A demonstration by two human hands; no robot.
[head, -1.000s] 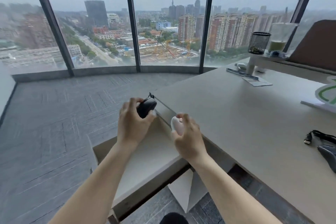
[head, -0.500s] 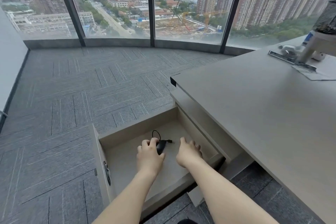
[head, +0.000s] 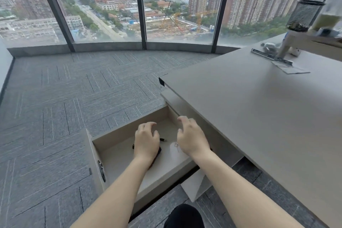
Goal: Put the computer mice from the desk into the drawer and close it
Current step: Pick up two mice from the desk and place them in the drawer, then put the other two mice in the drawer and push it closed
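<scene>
Here, the drawer (head: pixel 96 155) stands pulled out, its handle at the far left. Over it the left hand (head: pixel 147 142) spreads loose, fingers apart, above a black mouse (head: pixel 157 153) lying on the drawer floor. The right hand (head: pixel 191 138) hovers open and empty; the white mouse is not clearly visible. The desk (head: pixel 259 116) shows no mice here; closing remains.

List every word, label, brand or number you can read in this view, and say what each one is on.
None can be read.
Flat grey paper sheet on the beige desk top: any print too blurred.
Black computer mouse in the open beige drawer, mostly under the left hand: no marking visible.
Buildings outside the window: no legible signs.
</scene>
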